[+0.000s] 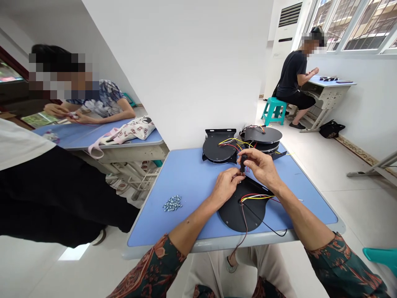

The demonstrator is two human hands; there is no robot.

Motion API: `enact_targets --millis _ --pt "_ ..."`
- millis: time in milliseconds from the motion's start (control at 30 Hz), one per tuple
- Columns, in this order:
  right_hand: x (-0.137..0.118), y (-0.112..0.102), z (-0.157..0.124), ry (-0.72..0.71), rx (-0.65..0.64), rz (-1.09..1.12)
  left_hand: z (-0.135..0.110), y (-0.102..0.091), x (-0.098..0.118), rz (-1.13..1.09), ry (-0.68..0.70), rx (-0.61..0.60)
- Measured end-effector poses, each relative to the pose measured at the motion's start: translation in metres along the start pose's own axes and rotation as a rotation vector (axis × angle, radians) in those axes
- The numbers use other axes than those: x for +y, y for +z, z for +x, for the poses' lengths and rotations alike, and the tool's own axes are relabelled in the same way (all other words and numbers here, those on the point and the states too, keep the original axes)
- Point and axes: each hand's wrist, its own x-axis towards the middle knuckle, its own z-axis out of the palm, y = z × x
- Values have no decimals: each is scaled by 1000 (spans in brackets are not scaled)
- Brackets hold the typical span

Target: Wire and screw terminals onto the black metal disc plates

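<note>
A black round metal plate assembly (245, 217) lies flat near the front edge of the blue table (192, 174), with red, yellow, white and black wires (254, 196) coming out of its middle. My right hand (260, 165) is closed around the black handle of a screwdriver (243, 163), held upright with its tip pointing down at the plate's far edge. Beside that tip, my left hand (226, 186) pinches with thumb and fingers; what is between them is too small to make out. A small pile of silver screws (173, 203) rests to the left.
Behind my hands stand another black round assembly (218, 149) and a stack of similar ones (263, 136), both trailing wires. A white pillar (198, 74) rises past the table's far edge. People sit at other tables left and right; someone in black trousers (62, 194) stands at left.
</note>
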Motion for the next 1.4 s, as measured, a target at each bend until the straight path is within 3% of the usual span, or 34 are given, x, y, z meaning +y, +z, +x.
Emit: enact_targets --millis 133,333,567,767,1000,1233,1400 --pt "-2 2 -1 21 -27 40 1 0 -1 39 -19 9" --pt "0 2 0 17 22 -156 0 1 -3 27 -53 32" --pt "0 2 -1 38 -10 36 1 0 -3 65 10 2" --pt "3 2 0 38 52 -153 1 2 -4 48 -67 33" --pt "-2 2 0 47 -20 -57 1 0 -2 87 26 5" --pt "0 3 0 47 23 -235 2 2 -2 85 -81 45" --pt "3 0 0 42 31 -206 0 1 -4 63 -1 19"
